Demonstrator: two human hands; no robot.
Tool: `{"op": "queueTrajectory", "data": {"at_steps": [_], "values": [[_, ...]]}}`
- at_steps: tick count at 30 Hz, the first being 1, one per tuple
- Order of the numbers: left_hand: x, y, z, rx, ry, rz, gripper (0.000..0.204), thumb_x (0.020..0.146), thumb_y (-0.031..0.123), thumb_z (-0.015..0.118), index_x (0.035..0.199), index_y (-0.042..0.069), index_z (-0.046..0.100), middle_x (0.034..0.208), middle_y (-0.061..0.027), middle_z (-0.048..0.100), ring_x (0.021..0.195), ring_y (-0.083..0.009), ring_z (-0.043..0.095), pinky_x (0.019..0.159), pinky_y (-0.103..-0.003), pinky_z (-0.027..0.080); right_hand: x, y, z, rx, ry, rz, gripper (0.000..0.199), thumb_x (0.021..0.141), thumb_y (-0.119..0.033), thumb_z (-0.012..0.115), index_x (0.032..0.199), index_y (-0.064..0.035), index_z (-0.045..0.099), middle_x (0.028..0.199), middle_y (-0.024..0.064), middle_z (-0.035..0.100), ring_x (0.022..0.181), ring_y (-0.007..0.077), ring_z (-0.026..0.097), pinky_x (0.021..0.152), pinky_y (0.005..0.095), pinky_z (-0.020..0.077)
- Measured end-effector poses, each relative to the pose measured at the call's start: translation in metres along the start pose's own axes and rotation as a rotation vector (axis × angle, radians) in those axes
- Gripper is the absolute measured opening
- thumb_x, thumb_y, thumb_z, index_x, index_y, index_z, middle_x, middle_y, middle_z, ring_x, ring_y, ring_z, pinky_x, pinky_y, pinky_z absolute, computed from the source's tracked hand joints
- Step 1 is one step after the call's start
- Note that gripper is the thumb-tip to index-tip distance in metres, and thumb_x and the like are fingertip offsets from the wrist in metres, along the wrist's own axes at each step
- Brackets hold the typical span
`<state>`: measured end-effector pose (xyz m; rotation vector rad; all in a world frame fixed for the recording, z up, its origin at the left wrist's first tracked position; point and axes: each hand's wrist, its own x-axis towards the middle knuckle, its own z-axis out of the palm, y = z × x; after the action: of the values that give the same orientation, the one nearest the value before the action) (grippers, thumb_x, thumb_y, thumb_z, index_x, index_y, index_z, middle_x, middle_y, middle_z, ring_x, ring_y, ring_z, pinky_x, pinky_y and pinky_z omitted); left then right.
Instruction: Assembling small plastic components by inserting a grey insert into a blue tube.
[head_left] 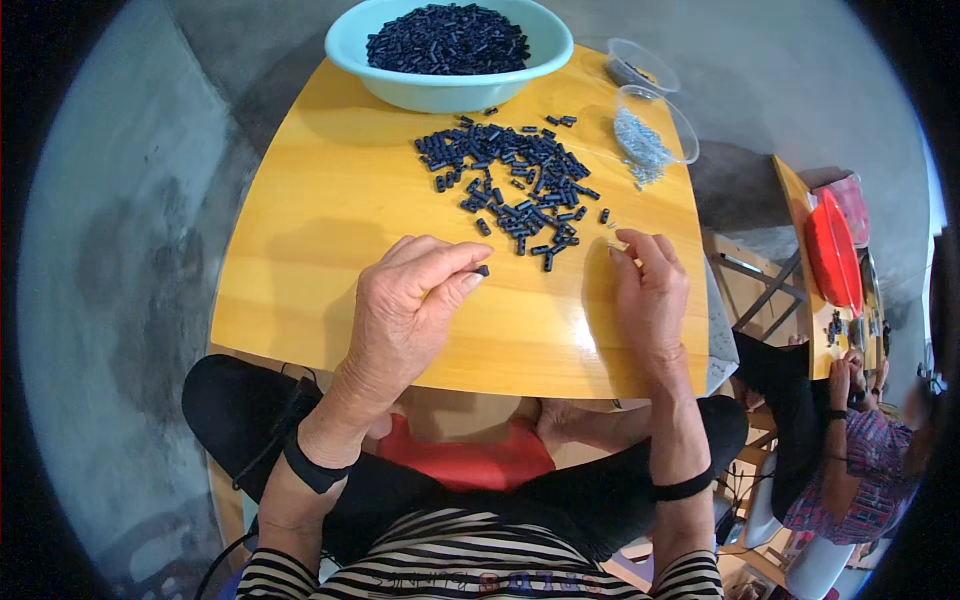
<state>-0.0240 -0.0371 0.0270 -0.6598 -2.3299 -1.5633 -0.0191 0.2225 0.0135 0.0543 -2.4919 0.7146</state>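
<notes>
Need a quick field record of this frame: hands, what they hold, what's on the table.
left hand: pinches one small black plastic tube at the fingertips
right hand: fingertips pinched together just above the table; any held item too small to tell
yellow wooden table: loose pile of black tubes
light blue plastic bowl: filled with black tubes
clear plastic cup: tipped on its side, small silvery parts spilling out
</notes>
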Motion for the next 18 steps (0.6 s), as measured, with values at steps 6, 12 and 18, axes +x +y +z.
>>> {"op": "queueTrajectory", "data": {"at_steps": [6,12,18], "values": [[-0.004,-0.006,-0.013,-0.147,0.031,-0.083,0.017,0.084,-0.001,0.065,0.1,0.0,0.069,0.09,-0.0088,0.066,0.083,-0.016,0.063,0.074,-0.025,0.049,0.007,0.009,0.01,-0.152,-0.011,-0.076,0.002,0.083,-0.006,0.06,0.083,-0.0064,0.062,0.079,0.0119,0.06,0.07,0.0357,0.061,0.061,0.0429,0.0504],[-0.011,-0.013,-0.016,-0.414,-0.005,-0.257,0.016,0.086,0.0,0.064,0.101,-0.001,0.069,0.091,-0.0059,0.067,0.084,-0.011,0.062,0.074,-0.024,0.049,-0.008,-0.007,0.009,-0.125,-0.021,-0.131,0.004,0.082,-0.003,0.061,0.083,-0.0053,0.058,0.077,0.0123,0.059,0.067,0.0349,0.061,0.059,0.0414,0.0493],[-0.014,-0.012,-0.023,-0.651,-0.123,-0.451,0.017,0.089,0.006,0.062,0.103,-0.002,0.069,0.1,-0.0063,0.067,0.092,-0.0117,0.06,0.081,-0.024,0.047,-0.039,-0.038,0.002,0.017,-0.099,-0.049,0.007,0.082,0.002,0.06,0.086,-0.0035,0.057,0.078,0.0132,0.06,0.066,0.0312,0.062,0.059,0.037,0.0497]]}}
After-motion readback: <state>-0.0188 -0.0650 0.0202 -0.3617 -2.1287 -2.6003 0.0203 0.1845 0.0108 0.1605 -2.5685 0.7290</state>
